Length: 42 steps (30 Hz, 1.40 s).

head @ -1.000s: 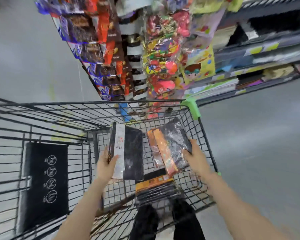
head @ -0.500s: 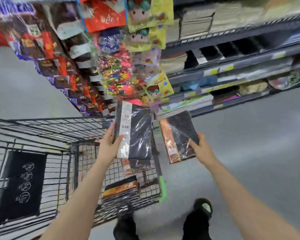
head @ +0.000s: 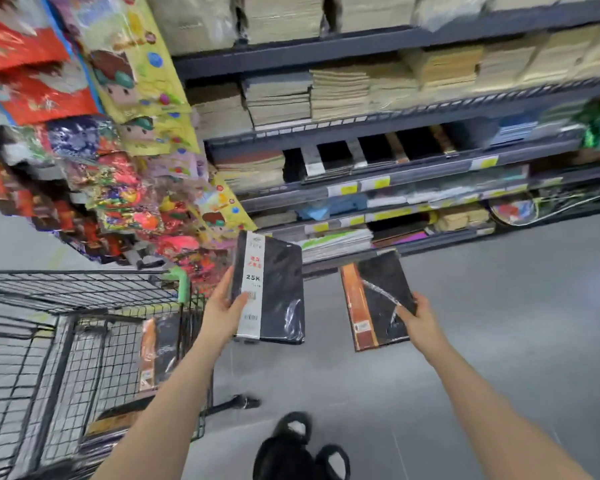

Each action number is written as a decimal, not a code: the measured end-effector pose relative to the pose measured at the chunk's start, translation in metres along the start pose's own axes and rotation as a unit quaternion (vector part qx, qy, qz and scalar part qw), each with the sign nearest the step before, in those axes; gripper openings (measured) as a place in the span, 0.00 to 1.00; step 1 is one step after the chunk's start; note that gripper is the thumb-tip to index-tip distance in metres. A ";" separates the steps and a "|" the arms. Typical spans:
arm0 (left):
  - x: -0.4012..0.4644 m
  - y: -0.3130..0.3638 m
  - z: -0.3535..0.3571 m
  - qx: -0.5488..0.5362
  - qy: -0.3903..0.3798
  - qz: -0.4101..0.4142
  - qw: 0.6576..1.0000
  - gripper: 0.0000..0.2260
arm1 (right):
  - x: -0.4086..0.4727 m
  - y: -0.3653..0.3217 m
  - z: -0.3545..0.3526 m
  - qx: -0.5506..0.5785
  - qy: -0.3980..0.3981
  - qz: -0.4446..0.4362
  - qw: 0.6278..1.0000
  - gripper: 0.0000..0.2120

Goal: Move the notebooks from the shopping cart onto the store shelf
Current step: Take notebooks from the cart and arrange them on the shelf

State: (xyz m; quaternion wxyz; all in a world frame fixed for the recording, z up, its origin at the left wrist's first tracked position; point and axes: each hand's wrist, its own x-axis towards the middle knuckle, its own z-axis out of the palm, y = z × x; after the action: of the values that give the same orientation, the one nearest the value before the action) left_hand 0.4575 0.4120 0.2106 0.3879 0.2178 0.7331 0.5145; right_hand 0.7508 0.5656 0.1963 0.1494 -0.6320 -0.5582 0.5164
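Observation:
My left hand (head: 224, 311) grips a black notebook pack with a white label strip (head: 269, 289) by its left edge, held upright above the floor. My right hand (head: 416, 322) holds a black notebook pack with an orange spine (head: 374, 301) by its lower right corner. Both packs hang in front of the store shelf (head: 395, 187), below its rows of stacked notebooks. The wire shopping cart (head: 84, 327) stands at the left, with more black-and-orange notebooks (head: 158, 351) leaning inside it.
Hanging bags of snacks and toys (head: 118, 188) fill the rack at the upper left. Upper shelves carry stacks of tan paper pads (head: 340, 91). Grey floor (head: 499, 306) lies between me and the shelf. My dark shoes (head: 298, 448) show at the bottom.
Both hands lifted the two notebook packs out of the cart and carried them right, toward the shelf. The view turned from the cart to the shelf, and the cart now sits at the left.

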 end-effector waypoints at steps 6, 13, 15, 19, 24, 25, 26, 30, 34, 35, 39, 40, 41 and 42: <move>0.052 0.030 0.086 0.018 -0.011 0.034 0.999 0.24 | 0.062 -0.010 -0.064 0.021 0.012 -0.005 1.000 0.08; 0.147 0.054 0.184 -0.015 -0.012 -0.009 1.000 0.27 | 0.168 -0.045 -0.126 0.032 0.014 -0.020 0.999 0.07; 0.171 0.057 0.207 -0.026 -0.013 -0.010 1.000 0.29 | 0.196 -0.058 -0.141 0.048 0.016 -0.017 0.999 0.08; 0.197 0.075 0.244 -0.069 -0.009 -0.036 0.997 0.25 | 0.238 -0.073 -0.163 0.076 0.009 -0.023 0.997 0.08; 0.199 0.096 0.280 -0.084 0.007 -0.052 0.995 0.25 | 0.275 -0.080 -0.193 0.062 -0.019 -0.025 0.998 0.09; 0.198 0.098 0.286 -0.084 0.013 -0.050 0.995 0.25 | 0.281 -0.082 -0.198 0.059 -0.025 -0.029 0.998 0.09; 0.197 0.100 0.292 -0.084 0.021 -0.046 0.995 0.25 | 0.286 -0.085 -0.204 0.048 -0.032 -0.037 0.998 0.08; 0.197 0.098 0.314 -0.095 0.056 -0.029 0.993 0.25 | 0.316 -0.091 -0.221 0.028 -0.049 -0.061 0.996 0.09; 0.213 0.088 0.332 -0.102 0.099 -0.007 0.990 0.24 | 0.362 -0.090 -0.217 0.024 -0.055 -0.072 0.996 0.16; 0.221 0.086 0.337 -0.112 0.108 0.001 0.988 0.25 | 0.375 -0.091 -0.212 0.026 -0.057 -0.082 0.995 0.16; 0.263 0.071 0.358 -0.139 0.120 0.040 0.982 0.24 | 0.433 -0.089 -0.185 0.037 -0.057 -0.129 0.989 0.14; 0.274 0.067 0.361 -0.139 0.122 0.057 0.981 0.24 | 0.449 -0.090 -0.179 0.044 -0.058 -0.146 0.987 0.16; 0.286 0.064 0.363 -0.132 0.121 0.074 0.981 0.24 | 0.463 -0.092 -0.174 0.045 -0.055 -0.164 0.984 0.17; 0.298 0.060 0.364 -0.118 0.117 0.086 0.982 0.24 | 0.476 -0.094 -0.171 0.039 -0.047 -0.181 0.982 0.19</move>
State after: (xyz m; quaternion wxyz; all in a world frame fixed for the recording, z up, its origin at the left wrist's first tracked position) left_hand 0.5614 0.8619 0.1015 0.2763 0.1711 0.6863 0.6507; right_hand 0.7645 1.0723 0.1086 0.2388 -0.4889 -0.6491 0.5316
